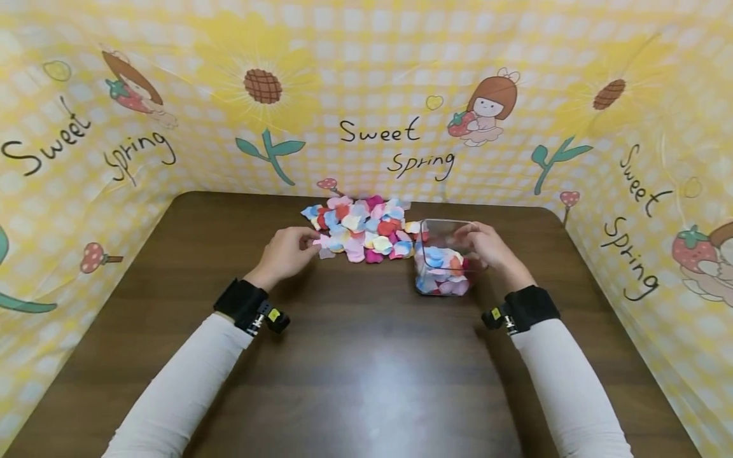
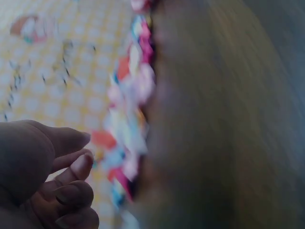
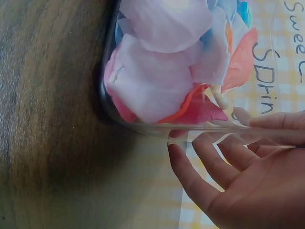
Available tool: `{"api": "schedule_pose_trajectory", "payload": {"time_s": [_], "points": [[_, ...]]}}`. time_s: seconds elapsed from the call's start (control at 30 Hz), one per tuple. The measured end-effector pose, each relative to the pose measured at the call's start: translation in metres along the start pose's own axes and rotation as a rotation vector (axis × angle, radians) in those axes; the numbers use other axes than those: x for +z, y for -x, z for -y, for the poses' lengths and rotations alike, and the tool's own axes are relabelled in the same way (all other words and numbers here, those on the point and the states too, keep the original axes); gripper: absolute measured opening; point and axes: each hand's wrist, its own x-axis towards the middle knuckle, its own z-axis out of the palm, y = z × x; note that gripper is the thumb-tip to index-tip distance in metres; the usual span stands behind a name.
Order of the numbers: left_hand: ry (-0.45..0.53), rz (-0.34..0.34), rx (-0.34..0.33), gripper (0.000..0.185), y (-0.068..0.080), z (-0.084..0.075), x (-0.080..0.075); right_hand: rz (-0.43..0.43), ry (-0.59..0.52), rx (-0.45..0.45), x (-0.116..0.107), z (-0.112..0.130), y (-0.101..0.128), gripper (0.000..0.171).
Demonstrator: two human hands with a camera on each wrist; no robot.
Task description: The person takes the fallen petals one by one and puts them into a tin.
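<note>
Artificial flower petals in pink, white, blue, red and yellow lie in a loose heap at the far side of the table. My left hand is at the heap's left end, fingertips right at a pink petal. In the left wrist view the thumb and index finger stand slightly apart, with no petal visible between them. My right hand grips the right wall of a clear, open-topped box. Inside the box, petals in pink, white, red and blue press against the clear wall.
The brown wooden table is enclosed at the back and sides by a yellow checked cloth printed with flowers and lettering. Both wrists wear black camera bands. The box stands just right of the heap.
</note>
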Motion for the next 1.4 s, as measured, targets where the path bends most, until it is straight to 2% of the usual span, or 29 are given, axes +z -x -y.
{"api": "schedule_pose_trajectory", "payload": {"time_s": [0.1, 0.23, 0.37, 0.5, 0.6, 0.67, 0.73, 0.8, 0.9, 0.97, 1.03, 1.1, 1.2, 1.3, 1.4], "points": [[0.014, 0.033, -0.076, 0.029, -0.008, 0.011, 0.010, -0.022, -0.010, 0.009, -0.012, 0.000, 0.007, 0.044], [0.042, 0.051, -0.161, 0.032, -0.021, 0.011, 0.024, -0.044, -0.033, 0.011, -0.018, -0.003, 0.010, 0.046], [0.045, 0.065, -0.143, 0.027, -0.025, 0.007, 0.027, -0.042, -0.034, 0.009, -0.014, -0.005, 0.009, 0.046], [0.085, 0.077, -0.079, 0.021, -0.020, -0.003, 0.010, -0.042, -0.030, 0.023, -0.010, -0.006, 0.010, 0.045], [0.118, 0.046, 0.011, 0.019, -0.020, -0.026, -0.008, -0.055, -0.021, 0.022, -0.010, -0.004, 0.009, 0.043], [0.129, 0.025, 0.101, 0.018, -0.022, -0.051, -0.015, -0.055, -0.013, 0.018, -0.011, -0.001, 0.008, 0.043], [0.150, 0.033, 0.184, 0.017, -0.026, -0.079, -0.014, -0.046, -0.025, 0.025, -0.011, 0.005, 0.008, 0.044], [0.171, 0.065, 0.265, 0.014, -0.029, -0.108, -0.006, -0.040, -0.027, 0.026, -0.010, 0.006, 0.006, 0.044], [0.199, 0.133, 0.329, 0.013, -0.037, -0.143, 0.017, -0.042, -0.024, 0.015, -0.004, 0.007, -0.001, 0.043], [0.195, 0.172, 0.354, 0.012, -0.044, -0.158, 0.033, -0.050, -0.007, -0.002, 0.000, 0.003, -0.007, 0.042], [0.184, 0.193, 0.347, 0.012, -0.049, -0.166, 0.047, -0.058, -0.008, -0.004, 0.005, 0.002, -0.011, 0.042], [0.164, 0.191, 0.343, 0.013, -0.053, -0.165, 0.056, -0.060, -0.004, 0.002, 0.008, 0.000, -0.013, 0.042], [0.150, 0.164, 0.314, 0.016, -0.054, -0.152, 0.057, -0.064, -0.005, 0.012, 0.008, -0.003, -0.011, 0.041], [0.132, 0.121, 0.284, 0.020, -0.053, -0.129, 0.041, -0.075, 0.012, 0.014, 0.000, -0.004, -0.004, 0.042], [0.065, 0.067, 0.200, 0.023, -0.047, -0.086, 0.012, -0.068, 0.013, 0.013, 0.000, -0.004, -0.003, 0.042]]}}
